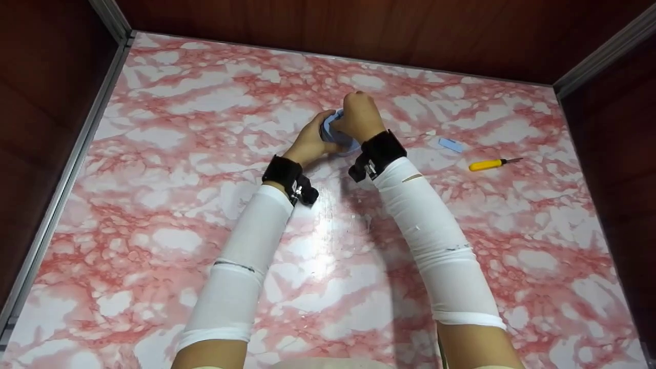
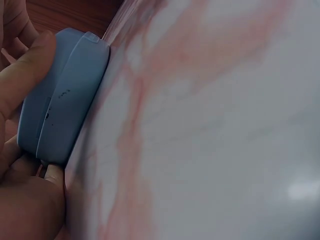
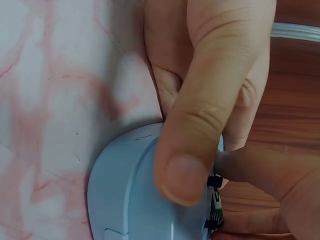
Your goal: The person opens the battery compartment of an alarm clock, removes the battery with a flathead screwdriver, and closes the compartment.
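Observation:
A light blue rounded plastic device (image 1: pixel 333 128) stands on the table between both hands. My left hand (image 1: pixel 312 141) grips it from the left, fingers and thumb around its sides; the left wrist view shows its smooth blue casing (image 2: pixel 75 95) with small dark marks. From above and the right, my right hand (image 1: pixel 361 118) holds the device with curled fingers. Its thumb (image 3: pixel 187 165) lies on the blue casing in the right wrist view. Beside that thumb, a battery-like cylinder (image 3: pixel 216 205) with black and green markings shows at the device's side, partly hidden by fingers.
To the right lies a small flat blue piece (image 1: pixel 450 145), with a tiny pale scrap (image 1: pixel 431 132) near it. Farther right is a yellow-handled screwdriver (image 1: pixel 492 164). Dark wood panels (image 1: pixel 333 25) border the pink marbled table (image 1: pixel 179 138).

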The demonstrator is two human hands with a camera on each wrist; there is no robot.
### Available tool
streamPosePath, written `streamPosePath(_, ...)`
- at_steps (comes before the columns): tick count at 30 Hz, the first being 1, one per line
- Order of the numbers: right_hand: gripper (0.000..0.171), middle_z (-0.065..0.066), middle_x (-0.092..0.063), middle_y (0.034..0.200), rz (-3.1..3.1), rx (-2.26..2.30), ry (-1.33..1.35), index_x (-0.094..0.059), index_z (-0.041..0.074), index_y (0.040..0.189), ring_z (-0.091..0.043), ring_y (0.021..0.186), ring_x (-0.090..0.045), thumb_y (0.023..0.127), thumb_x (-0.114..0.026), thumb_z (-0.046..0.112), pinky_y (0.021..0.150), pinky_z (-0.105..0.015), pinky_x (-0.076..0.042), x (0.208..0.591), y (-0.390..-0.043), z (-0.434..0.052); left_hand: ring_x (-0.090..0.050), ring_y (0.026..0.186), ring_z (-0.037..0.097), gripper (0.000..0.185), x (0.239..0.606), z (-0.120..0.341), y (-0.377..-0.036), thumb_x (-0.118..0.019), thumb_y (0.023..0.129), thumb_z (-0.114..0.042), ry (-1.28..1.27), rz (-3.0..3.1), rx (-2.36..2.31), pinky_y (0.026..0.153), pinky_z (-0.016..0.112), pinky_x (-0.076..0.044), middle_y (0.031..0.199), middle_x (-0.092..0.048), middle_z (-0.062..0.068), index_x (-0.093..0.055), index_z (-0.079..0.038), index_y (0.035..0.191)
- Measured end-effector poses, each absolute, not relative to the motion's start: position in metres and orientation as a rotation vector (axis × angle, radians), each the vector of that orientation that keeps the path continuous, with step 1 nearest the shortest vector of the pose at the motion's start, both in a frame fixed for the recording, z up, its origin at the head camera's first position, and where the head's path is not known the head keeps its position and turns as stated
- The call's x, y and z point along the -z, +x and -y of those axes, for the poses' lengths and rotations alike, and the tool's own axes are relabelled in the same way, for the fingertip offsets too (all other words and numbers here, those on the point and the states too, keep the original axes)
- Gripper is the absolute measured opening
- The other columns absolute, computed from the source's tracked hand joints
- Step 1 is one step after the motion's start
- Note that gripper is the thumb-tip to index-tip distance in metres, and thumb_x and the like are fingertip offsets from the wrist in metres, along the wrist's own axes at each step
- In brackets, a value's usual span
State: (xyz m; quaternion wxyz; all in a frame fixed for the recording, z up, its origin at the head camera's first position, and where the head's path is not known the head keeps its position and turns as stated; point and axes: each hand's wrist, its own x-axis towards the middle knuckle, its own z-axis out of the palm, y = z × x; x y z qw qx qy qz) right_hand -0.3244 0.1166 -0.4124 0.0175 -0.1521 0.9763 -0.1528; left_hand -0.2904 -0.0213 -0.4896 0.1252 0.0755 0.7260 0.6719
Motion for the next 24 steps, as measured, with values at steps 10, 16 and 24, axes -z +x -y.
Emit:
streamPosePath(10,0.028,-0.024,-0.070,0.094,-3.081,0.315,-0.482,-0.066,-0.007,0.084,-0.045,0.102,-0.061,0.077,-0.073,0.020,0.094,-0.051,-0.049,0.4122,-0.3225,-0.1118,-0.053,0.126,0.021,0.090,0.4886,0.0187,-0.2931,-0.084,0.078,0.002,0.261,-2.133,-1.989,0.107,0.022,-0.037,0.146,-0.053,0.012,-0.038,-0.006,0.155)
streamPosePath(16,0.031,-0.026,-0.071,0.094,-3.105,0.302,-0.550,-0.068,-0.010,0.087,-0.046,0.102,-0.061,0.078,-0.073,0.019,0.097,-0.054,-0.046,0.4135,-0.3203,-0.1111,-0.053,0.127,0.022,0.088,0.4875,0.0196,-0.2923,-0.085,0.079,0.000,0.264,-2.147,-1.988,0.108,0.023,-0.037,0.147,-0.053,0.012,-0.039,-0.006,0.154)
streamPosePath(24,0.034,-0.027,-0.070,0.097,-3.109,0.270,-0.551,-0.069,-0.010,0.090,-0.046,0.103,-0.062,0.078,-0.074,0.021,0.095,-0.055,-0.047,0.4175,-0.3203,-0.1111,-0.050,0.132,0.022,0.089,0.4892,0.0211,-0.2904,-0.084,0.080,-0.003,0.265,-2.175,-1.946,0.111,0.023,-0.035,0.151,-0.049,0.012,-0.036,-0.006,0.156)
